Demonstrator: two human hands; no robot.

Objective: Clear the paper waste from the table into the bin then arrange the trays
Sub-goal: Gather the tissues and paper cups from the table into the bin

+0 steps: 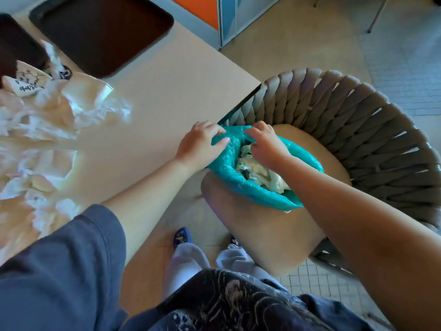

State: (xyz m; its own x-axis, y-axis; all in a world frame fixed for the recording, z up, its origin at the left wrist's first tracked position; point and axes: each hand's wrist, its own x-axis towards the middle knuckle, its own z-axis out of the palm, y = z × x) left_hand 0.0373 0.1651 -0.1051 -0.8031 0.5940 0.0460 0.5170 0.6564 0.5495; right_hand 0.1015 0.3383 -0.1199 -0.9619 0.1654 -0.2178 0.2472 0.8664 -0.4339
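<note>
Teal bag held at the counter's edge

Teal plastic forms the bin bag (250, 187), which sits on the tan cushion of a woven chair (358, 120) just beside the counter (148, 111). Both hands are at its mouth — the left hand (200, 145) grasps the near rim, thumb and fingers curled over the plastic, while the right hand (265, 144) reaches into the opening with its fingers bent over the far rim and against the crumpled paper (257, 170) already inside. Whether that hand grips the paper or only the plastic cannot be told.

More paper waste (45, 125) lies scattered over the left part of the counter, white and creased, some of it printed. Two dark trays stay at the far side — one tray (102, 32) lies flat near the counter's back edge, the other tray (16, 46) is partly cut off at the left, with paper touching its near edge.
</note>
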